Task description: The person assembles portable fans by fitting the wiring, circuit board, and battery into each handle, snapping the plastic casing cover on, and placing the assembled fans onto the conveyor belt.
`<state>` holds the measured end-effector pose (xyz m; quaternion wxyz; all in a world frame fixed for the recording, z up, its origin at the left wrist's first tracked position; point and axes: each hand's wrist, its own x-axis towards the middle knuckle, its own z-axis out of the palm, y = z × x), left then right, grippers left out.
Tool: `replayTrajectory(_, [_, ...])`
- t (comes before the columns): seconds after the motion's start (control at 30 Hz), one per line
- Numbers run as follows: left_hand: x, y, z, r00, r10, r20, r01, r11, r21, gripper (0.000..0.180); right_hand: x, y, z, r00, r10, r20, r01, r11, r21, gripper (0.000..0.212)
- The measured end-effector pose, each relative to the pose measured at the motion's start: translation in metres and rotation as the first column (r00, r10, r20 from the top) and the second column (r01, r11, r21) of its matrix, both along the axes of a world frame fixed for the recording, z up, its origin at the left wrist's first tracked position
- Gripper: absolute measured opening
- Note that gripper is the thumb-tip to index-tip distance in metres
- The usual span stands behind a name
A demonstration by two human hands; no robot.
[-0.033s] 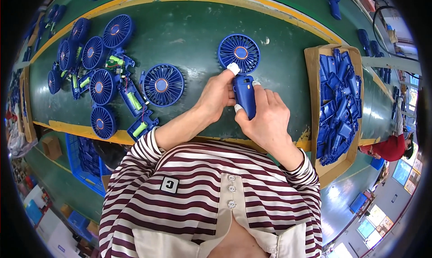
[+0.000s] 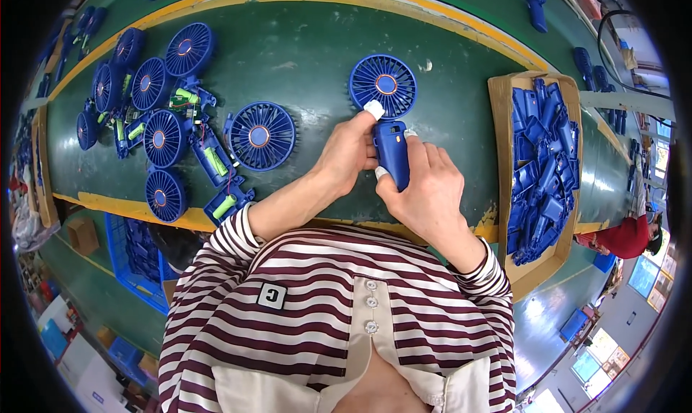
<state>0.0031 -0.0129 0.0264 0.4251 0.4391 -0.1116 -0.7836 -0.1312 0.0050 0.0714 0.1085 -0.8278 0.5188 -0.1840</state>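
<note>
A blue handheld fan (image 2: 393, 157) is held between my two hands above the green bench, its round grille away from me and its handle toward me. My left hand (image 2: 344, 152) grips the neck from the left, the white-wrapped thumb pressed by the grille's lower edge. Closed on the handle from the right is my right hand (image 2: 430, 182), with white-wrapped fingertips along its side. The handle's front cover is on, with a small dark opening near its top. Left of my hands lies another blue fan (image 2: 261, 135), its handle opened up with a pale green battery (image 2: 215, 162) and wires showing.
Several opened blue fans (image 2: 150, 85) with batteries and circuit boards cluster at the bench's left. A cardboard box (image 2: 504, 218) of blue handle covers (image 2: 544, 171) stands at the right. Below the bench's left edge is a blue crate (image 2: 119, 251). A person in red (image 2: 621, 238) is far right.
</note>
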Motion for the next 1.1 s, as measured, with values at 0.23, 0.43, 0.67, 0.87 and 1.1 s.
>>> replayTrajectory(0.23, [0.0, -0.001, -0.002, 1.0, 0.015, -0.005, -0.015, 1.0, 0.016, 0.04, 0.002, 0.0, -0.004, 0.998, 0.003, -0.063, -0.004, 1.0, -0.026, 0.044])
replayTrajectory(0.43, [0.0, 0.0, -0.004, 0.999, -0.02, 0.028, 0.021, 0.999, -0.029, 0.038, 0.002, 0.0, -0.007, 0.996, 0.019, -0.086, -0.023, 0.999, -0.045, 0.044])
replayTrajectory(0.67, [-0.004, -0.001, -0.007, 0.993, -0.048, 0.106, 0.051, 0.998, -0.03, 0.025, 0.002, 0.0, -0.01, 0.995, 0.032, -0.093, -0.039, 0.996, -0.08, 0.041])
replayTrajectory(0.87, [-0.004, -0.002, -0.01, 0.995, -0.038, 0.095, 0.039, 0.999, -0.006, 0.021, -0.002, 0.002, -0.008, 0.997, 0.037, -0.069, -0.043, 0.995, -0.092, 0.045])
replayTrajectory(1.1, [-0.002, -0.003, -0.01, 0.996, -0.012, 0.088, 0.012, 1.0, 0.008, 0.023, -0.014, 0.015, -0.01, 0.992, -0.107, 0.065, 0.099, 0.988, 0.117, 0.057])
